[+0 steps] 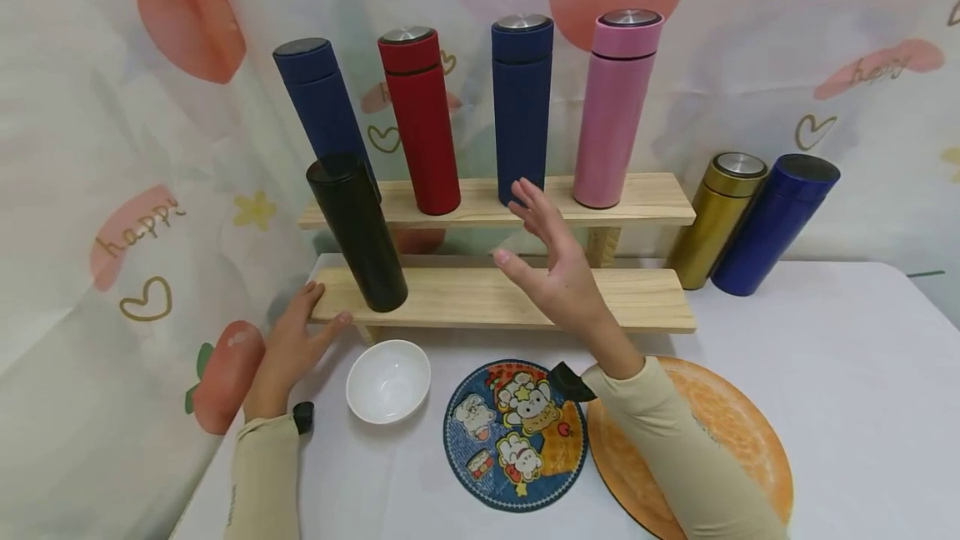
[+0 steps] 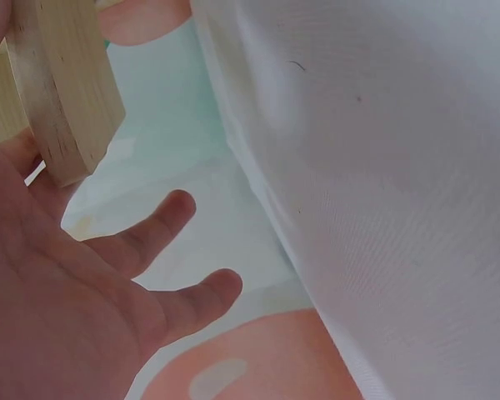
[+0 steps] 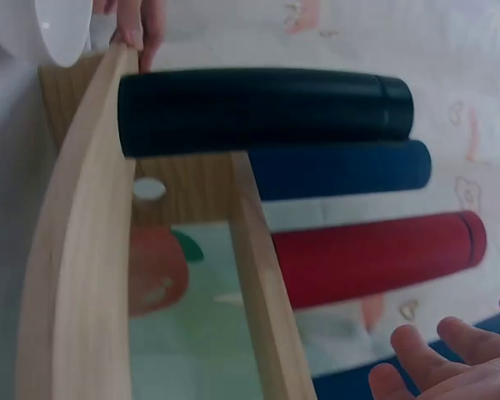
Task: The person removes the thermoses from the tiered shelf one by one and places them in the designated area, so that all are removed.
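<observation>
On white table (image 1: 825, 373) by fruit-print curtain (image 1: 112, 148): left grip (image 1: 288, 348) flat against shelf (image 1: 495, 298), right grip (image 1: 555, 265) spread, empty.

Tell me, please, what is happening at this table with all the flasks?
A person is working at a two-tier wooden shelf of tall insulated flasks. Their left hand rests on the left end of the lower plank, beside the black flask standing there. Their right hand hovers open in front of the shelf, holding nothing. Two dark blue flasks, a red one and a pink one stand on the upper plank. A gold flask and another blue flask stand on the table to the right of the shelf.
</observation>
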`<state>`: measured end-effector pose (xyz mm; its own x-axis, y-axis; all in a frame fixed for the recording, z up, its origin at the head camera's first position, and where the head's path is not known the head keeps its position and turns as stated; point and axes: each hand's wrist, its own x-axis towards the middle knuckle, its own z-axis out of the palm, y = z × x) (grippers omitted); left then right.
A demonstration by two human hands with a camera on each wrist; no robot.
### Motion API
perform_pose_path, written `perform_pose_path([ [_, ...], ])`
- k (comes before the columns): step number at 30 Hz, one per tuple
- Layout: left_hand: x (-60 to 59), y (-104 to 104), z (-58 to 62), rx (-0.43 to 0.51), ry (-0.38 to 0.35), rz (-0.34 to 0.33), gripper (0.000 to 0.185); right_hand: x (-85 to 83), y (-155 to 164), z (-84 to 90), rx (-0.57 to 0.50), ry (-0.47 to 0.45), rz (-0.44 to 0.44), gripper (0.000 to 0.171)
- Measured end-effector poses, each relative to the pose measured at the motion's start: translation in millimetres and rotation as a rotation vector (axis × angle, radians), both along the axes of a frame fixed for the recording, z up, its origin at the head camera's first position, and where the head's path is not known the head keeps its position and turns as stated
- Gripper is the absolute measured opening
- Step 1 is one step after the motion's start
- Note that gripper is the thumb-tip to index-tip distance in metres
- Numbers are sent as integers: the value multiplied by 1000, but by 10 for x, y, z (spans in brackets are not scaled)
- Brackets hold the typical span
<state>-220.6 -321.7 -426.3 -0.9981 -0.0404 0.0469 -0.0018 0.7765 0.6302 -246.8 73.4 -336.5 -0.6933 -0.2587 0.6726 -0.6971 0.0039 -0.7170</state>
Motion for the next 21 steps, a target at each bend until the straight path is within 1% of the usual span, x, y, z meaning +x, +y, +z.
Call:
perform_pose_path([
  [5,-10,3,-5,1,-12,6,93,-20,-290,-35,39,-83,37,82],
  [12,-13,10,1,9,-19,12,94,-52,-649,-34,69,-241,80,86],
  [16,-18,9,-14,8,-15,16,95,-94,-825,-38,94,-314,114,88],
  [21,-16,2,-25,7,-24,25,97,-182,-1030,-46,114,-379,141,92],
])
